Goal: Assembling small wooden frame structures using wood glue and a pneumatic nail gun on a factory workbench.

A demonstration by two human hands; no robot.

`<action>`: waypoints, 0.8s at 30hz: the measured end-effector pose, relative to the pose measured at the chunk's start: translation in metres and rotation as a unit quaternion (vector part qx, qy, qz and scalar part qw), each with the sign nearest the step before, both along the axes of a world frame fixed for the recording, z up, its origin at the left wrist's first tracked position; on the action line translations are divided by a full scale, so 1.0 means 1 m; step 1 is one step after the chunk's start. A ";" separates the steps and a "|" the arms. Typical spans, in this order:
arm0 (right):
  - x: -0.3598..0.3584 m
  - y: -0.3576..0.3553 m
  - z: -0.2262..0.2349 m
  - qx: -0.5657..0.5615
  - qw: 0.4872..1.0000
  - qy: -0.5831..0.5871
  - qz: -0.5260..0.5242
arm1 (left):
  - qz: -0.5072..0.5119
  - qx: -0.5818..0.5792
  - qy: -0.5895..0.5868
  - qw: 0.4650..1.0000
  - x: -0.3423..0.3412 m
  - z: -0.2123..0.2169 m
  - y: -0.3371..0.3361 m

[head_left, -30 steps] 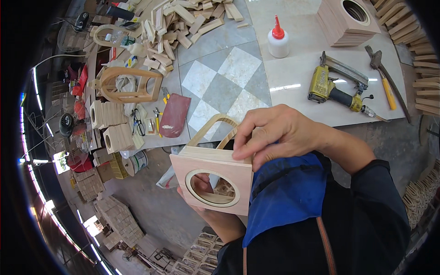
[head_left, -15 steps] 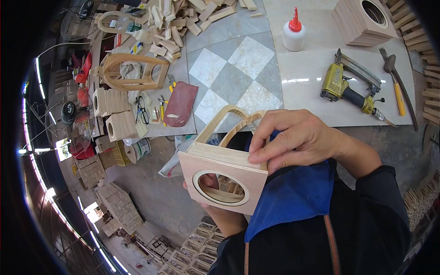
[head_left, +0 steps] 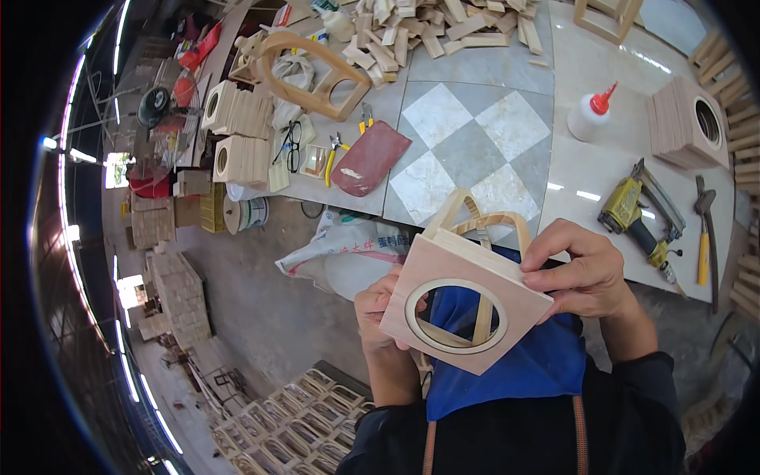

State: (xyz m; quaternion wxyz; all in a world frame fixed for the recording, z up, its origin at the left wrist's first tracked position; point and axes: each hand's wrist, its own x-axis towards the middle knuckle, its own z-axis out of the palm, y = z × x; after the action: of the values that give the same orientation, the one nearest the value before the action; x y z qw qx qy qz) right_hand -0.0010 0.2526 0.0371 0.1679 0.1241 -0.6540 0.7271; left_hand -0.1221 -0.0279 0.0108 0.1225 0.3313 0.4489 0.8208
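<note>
Between my hands is a wooden frame point(head_left: 465, 253) with a square panel, a round ringed hole in it and curved wooden arches behind. My left hand point(head_left: 377, 310) is closed on the panel's left edge, its fingers partly behind the wood. At the upper right corner my right hand point(head_left: 582, 273) grips the panel, thumb and fingers pinching its edge. Through the round hole, wooden bars and my blue apron point(head_left: 522, 356) show. The frame is tilted, held above my lap and in front of the table's edge.
On the table are a white glue bottle point(head_left: 587, 115) with red tip, a yellow nail gun point(head_left: 633, 210), a hammer point(head_left: 704, 229), stacked holed panels point(head_left: 685, 123), a dark red pad point(head_left: 370, 158), pliers point(head_left: 332, 158) and a heap of wood pieces point(head_left: 443, 28). A white sack point(head_left: 340, 257) hangs below the edge.
The view has turned. The frame has moved right and rotated, its holed panel now facing up more fully. My right hand has shifted from the panel's top edge to its right corner.
</note>
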 end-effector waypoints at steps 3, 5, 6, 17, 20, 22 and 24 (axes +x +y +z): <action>-0.002 0.004 -0.003 0.005 1.000 -0.004 -0.007 | -0.024 0.009 0.012 1.000 -0.007 -0.002 0.007; 0.000 0.005 -0.006 -0.002 0.999 -0.020 -0.026 | -0.051 -0.030 0.019 0.998 -0.010 0.001 0.008; 0.001 0.006 -0.007 -0.005 0.999 -0.027 -0.037 | -0.066 -0.049 0.022 0.996 -0.012 0.003 0.009; -0.042 0.032 -0.016 -0.113 0.987 -0.073 -0.089 | 0.034 -0.112 -0.161 0.980 -0.035 0.009 0.044; -0.044 0.029 -0.018 -0.113 0.983 -0.071 -0.123 | 0.021 -0.077 -0.158 0.984 -0.036 0.011 0.050; -0.047 0.028 -0.018 -0.112 0.982 -0.070 -0.133 | 0.018 -0.064 -0.157 0.985 -0.036 0.011 0.052; -0.049 0.027 -0.019 -0.110 0.982 -0.062 -0.139 | 0.012 -0.042 -0.148 0.988 -0.036 0.011 0.054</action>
State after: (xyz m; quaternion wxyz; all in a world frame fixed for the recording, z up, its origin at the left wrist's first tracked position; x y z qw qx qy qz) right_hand -0.0495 0.2795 0.0180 0.2394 -0.0330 -0.5900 0.7704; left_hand -0.1585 0.0257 0.0219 0.1921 0.1951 0.4639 0.8425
